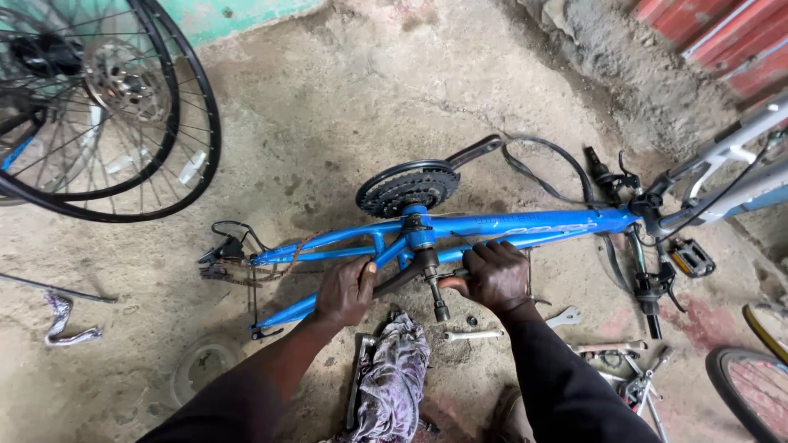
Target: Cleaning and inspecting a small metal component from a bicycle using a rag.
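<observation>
A blue bicycle frame (525, 226) lies flat on the concrete floor, its black chainring set (408, 188) facing up. My left hand (345, 291) is closed around the black crank arm (400, 279) near the bottom bracket. My right hand (495, 275) grips a tool (435, 287) seated on the crank axle, its fingers also resting against the frame tubes. A rear derailleur (220, 253) hangs at the frame's left end.
Two spoked wheels (98, 107) stand at top left. A rag (394, 381), a spanner (474, 335), a pedal (692, 258), handlebar parts (652, 283) and loose tools lie near me. A white frame (739, 172) and a tyre (751, 385) sit right.
</observation>
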